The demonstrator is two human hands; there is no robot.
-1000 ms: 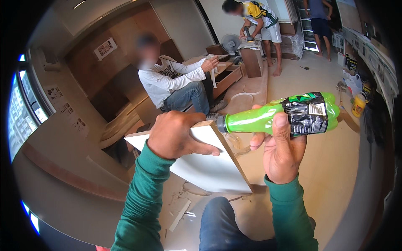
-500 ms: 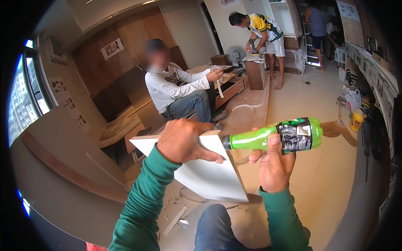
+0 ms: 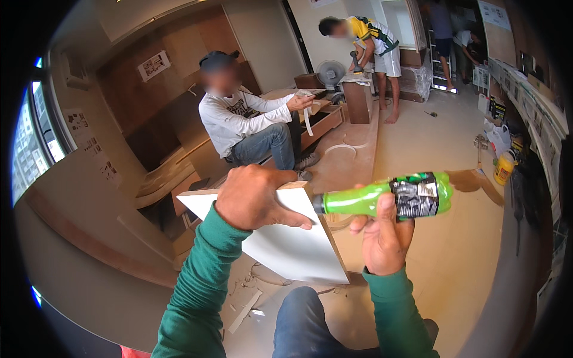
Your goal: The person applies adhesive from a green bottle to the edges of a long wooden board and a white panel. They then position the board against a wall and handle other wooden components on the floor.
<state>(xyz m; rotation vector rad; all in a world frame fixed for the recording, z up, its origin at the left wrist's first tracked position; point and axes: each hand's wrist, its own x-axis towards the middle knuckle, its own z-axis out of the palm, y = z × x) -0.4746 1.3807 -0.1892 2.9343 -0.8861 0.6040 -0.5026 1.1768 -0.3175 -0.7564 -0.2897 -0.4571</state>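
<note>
My left hand [image 3: 253, 198] grips the top edge of a white laminated board [image 3: 286, 244] that stands tilted in front of my knee. My right hand [image 3: 382, 232] holds a green plastic bottle [image 3: 385, 197] on its side, its dark cap end touching the board's right wooden edge near the top corner. A dark label wraps the bottle's far end. Both my sleeves are green.
A seated person in a white long-sleeved shirt [image 3: 239, 122] holds a strip of edge banding at a low wooden workpiece [image 3: 316, 116]. Another person in a yellow shirt [image 3: 373, 39] bends over a cabinet at the back. A yellow container [image 3: 504, 168] and scraps lie on the floor.
The board and bottle have sunk lower in the view and the bottle has levelled out. My grips are unchanged. The seated person has shifted toward the centre of the view.
</note>
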